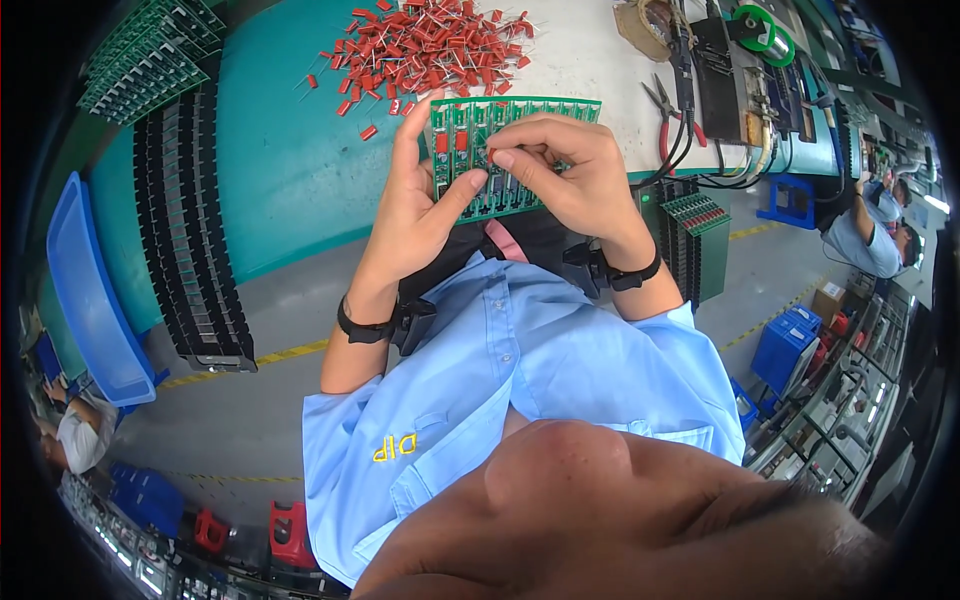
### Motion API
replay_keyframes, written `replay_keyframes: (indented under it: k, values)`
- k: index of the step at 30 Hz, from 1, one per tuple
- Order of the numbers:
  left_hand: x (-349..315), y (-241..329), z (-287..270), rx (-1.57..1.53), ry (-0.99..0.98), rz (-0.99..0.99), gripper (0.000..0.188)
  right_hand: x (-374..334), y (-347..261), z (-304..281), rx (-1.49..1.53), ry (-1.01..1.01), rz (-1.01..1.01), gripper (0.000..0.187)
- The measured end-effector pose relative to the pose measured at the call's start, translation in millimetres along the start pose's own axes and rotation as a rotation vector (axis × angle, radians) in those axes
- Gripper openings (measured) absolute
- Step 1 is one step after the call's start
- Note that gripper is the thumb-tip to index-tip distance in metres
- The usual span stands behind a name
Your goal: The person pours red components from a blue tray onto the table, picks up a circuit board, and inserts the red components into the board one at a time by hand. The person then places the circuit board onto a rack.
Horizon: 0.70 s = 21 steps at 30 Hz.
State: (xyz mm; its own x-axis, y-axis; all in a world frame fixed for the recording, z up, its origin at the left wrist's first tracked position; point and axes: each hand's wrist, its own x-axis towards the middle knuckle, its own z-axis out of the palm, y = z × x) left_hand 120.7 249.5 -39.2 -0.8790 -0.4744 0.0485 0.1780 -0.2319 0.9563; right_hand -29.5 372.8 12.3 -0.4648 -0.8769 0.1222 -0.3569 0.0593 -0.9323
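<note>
A green circuit board panel (475, 122), divided into several narrow strips, is held up at the front edge of the bench. My left hand (415, 195) grips its left side, thumb on the face and index finger along the edge. Two red box-shaped capacitors (461, 141) stand in the leftmost strips. With thumb and fingertips pinched together, my right hand (570, 165) holds another red capacitor (496, 155) against the board; its leads are hidden. Beyond the board lies a heap of loose red capacitors (430, 50) with wire leads.
Pliers with red handles (663, 115), a green solder wire spool (765, 35) and cables are at the right of the bench. On the left stand a black slotted rack (185, 225), stacked boards (155, 60) and a blue tray (90, 290). Another rack with boards (695, 215) is at lower right.
</note>
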Motion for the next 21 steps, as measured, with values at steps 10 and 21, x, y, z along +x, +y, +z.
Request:
replay_keyframes:
  k: [10,21]
  values:
    - [-1,2,-1,0.017,-0.021,0.05,0.078,1,-5,-3,-0.067,-0.039,0.031,0.013]
    - [1,3,-1,0.013,-0.039,0.007,0.079,9,-11,15,-0.354,0.146,-0.22,0.014]
